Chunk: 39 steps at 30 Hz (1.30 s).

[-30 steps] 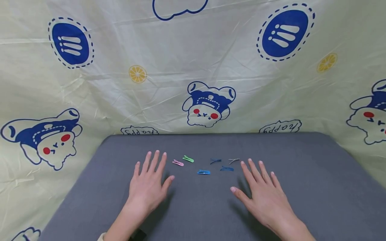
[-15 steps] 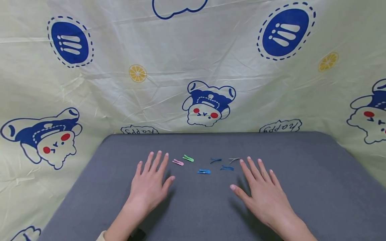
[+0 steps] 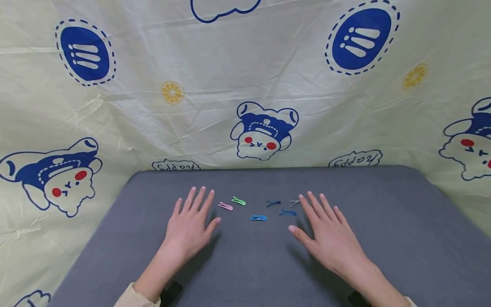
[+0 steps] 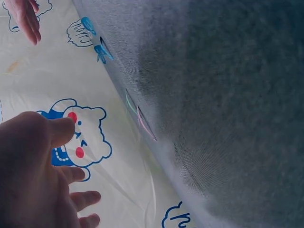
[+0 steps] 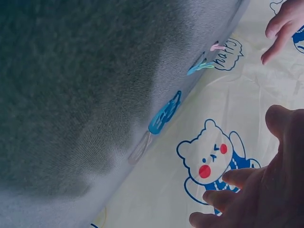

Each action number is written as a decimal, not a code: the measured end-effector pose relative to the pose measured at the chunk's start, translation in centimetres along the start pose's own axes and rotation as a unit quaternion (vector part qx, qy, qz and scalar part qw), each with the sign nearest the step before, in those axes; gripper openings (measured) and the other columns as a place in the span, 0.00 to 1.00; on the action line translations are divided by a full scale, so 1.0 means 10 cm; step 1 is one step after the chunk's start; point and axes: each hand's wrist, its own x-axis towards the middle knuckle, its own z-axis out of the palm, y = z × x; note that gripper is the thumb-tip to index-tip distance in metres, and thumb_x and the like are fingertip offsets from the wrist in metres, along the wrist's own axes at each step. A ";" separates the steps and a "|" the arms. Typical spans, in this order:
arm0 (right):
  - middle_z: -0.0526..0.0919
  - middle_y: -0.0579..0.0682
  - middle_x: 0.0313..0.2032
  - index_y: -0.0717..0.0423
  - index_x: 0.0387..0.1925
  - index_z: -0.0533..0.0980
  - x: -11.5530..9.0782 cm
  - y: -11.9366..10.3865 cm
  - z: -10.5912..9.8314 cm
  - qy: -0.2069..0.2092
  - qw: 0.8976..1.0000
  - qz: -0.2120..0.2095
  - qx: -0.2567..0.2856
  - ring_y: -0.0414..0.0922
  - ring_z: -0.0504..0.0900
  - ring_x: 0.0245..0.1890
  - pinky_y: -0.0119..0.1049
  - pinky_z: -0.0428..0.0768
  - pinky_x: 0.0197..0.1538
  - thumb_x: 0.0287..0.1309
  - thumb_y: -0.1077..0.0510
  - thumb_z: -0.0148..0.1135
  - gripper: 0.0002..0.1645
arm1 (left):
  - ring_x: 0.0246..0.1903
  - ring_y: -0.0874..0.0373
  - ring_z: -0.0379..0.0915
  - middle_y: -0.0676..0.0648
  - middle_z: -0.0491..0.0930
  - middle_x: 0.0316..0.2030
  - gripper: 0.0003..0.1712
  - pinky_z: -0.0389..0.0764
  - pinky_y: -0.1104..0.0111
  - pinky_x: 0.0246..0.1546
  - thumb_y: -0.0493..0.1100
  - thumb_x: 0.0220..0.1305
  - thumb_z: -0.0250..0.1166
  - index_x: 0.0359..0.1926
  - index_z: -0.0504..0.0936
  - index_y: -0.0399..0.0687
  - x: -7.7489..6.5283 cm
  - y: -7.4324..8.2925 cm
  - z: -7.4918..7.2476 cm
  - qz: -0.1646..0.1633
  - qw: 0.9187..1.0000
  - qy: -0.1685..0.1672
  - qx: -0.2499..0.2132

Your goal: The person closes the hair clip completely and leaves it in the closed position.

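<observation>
My left hand (image 3: 188, 232) hovers over the table with its fingers spread, its tips left of a pink clip (image 3: 225, 206). A green clip (image 3: 238, 201) lies just behind the pink one. On the other side my right hand (image 3: 330, 238) is held palm down, fingers apart. Its index fingertip overlaps part of a grey clip (image 3: 294, 203) in the head view. Between the hands lie a bright blue clip (image 3: 258, 218), a dark blue clip (image 3: 273, 203) and another blue clip (image 3: 287, 212). Neither hand holds anything.
The clips rest on a grey cloth-covered table (image 3: 245, 264) with rounded far corners. Behind it hangs a pale printed curtain (image 3: 215, 64) with cartoon bears. Black bands (image 3: 171, 293) show beneath the wrists, near cream sleeves (image 3: 138, 298).
Both hands have shifted slightly forward, the right one also a little to the left, so its fingertip covers more of the grey clip. The clips stay put.
</observation>
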 end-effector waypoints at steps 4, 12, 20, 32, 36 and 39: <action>0.47 0.56 0.76 0.52 0.77 0.51 0.08 -0.02 0.03 0.003 1.000 -0.009 -0.011 0.59 0.41 0.75 0.65 0.43 0.68 0.59 0.19 0.37 0.57 | 0.75 0.47 0.38 0.45 0.51 0.75 0.41 0.47 0.45 0.69 0.65 0.69 0.53 0.76 0.56 0.53 0.07 0.01 0.02 0.019 1.000 0.007 0.006; 0.51 0.55 0.75 0.50 0.76 0.53 0.20 -0.07 0.11 0.021 0.999 -0.045 -0.016 0.58 0.45 0.75 0.63 0.45 0.69 0.64 0.29 0.52 0.49 | 0.75 0.50 0.39 0.47 0.52 0.75 0.43 0.47 0.47 0.70 0.68 0.68 0.51 0.76 0.56 0.54 0.23 0.01 0.03 0.048 0.999 0.005 -0.005; 0.55 0.53 0.75 0.48 0.76 0.55 0.33 -0.12 0.20 0.033 0.997 -0.071 -0.007 0.56 0.49 0.74 0.61 0.47 0.70 0.64 0.31 0.53 0.47 | 0.74 0.54 0.45 0.48 0.58 0.73 0.39 0.50 0.50 0.70 0.60 0.68 0.58 0.75 0.61 0.54 0.37 0.05 0.07 0.100 0.993 0.016 -0.062; 0.64 0.52 0.71 0.50 0.72 0.63 0.44 -0.24 0.25 0.064 0.992 -0.108 0.030 0.55 0.62 0.69 0.60 0.61 0.66 0.67 0.36 0.54 0.39 | 0.68 0.52 0.60 0.48 0.71 0.65 0.30 0.60 0.54 0.67 0.48 0.65 0.66 0.66 0.74 0.46 0.49 0.16 0.13 0.142 0.973 0.025 -0.179; 0.69 0.51 0.68 0.51 0.69 0.67 0.47 -0.27 0.27 0.064 0.988 -0.121 0.073 0.52 0.66 0.67 0.59 0.65 0.64 0.70 0.42 0.55 0.33 | 0.62 0.50 0.69 0.46 0.73 0.63 0.27 0.69 0.55 0.61 0.46 0.65 0.66 0.64 0.75 0.45 0.52 0.20 0.16 0.134 0.960 -0.004 -0.248; 0.73 0.52 0.64 0.54 0.66 0.70 0.49 -0.30 0.28 0.056 0.984 -0.123 0.119 0.52 0.69 0.64 0.57 0.68 0.62 0.70 0.47 0.57 0.29 | 0.55 0.49 0.74 0.45 0.75 0.60 0.25 0.75 0.56 0.54 0.43 0.66 0.66 0.62 0.76 0.43 0.53 0.23 0.19 0.127 0.948 -0.028 -0.291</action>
